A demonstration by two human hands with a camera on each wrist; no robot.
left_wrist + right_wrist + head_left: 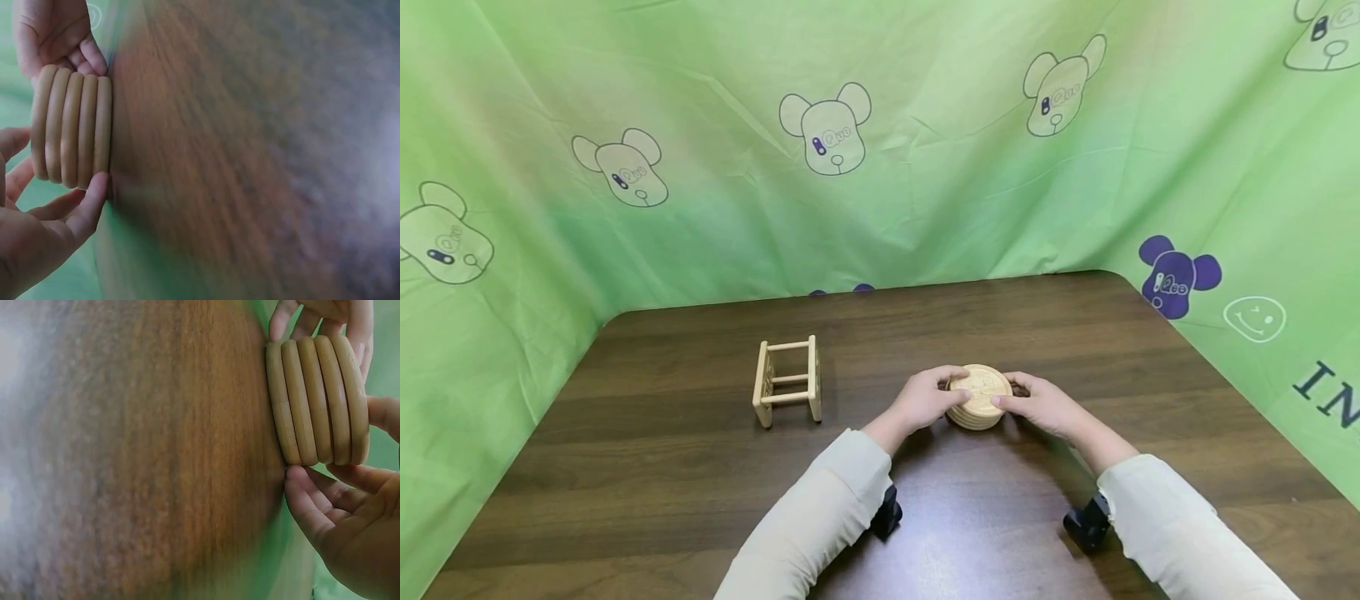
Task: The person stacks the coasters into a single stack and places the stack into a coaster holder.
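Note:
A stack of several round wooden coasters [981, 390] lies flat on the table, the top one showing a raised rim. From the left, my left hand [931, 394] holds the stack's side, its thumb reaching over the top coaster. My right hand [1047, 406] grips the opposite side, thumb likewise at the top edge. In the left wrist view, the left fingertips touch the rims of the coasters [72, 128] down to the lowest one. The right wrist view shows the right hand [356, 525] with fingertips along the coasters [317, 400], close to the tabletop.
A small wooden rack [788, 381] with slatted sides and crossbars stands on the dark wooden table [662, 483], left of the stack. Green printed cloth [925, 200] hangs behind and beside the table. Wrist cameras [887, 512] sit under both sleeves.

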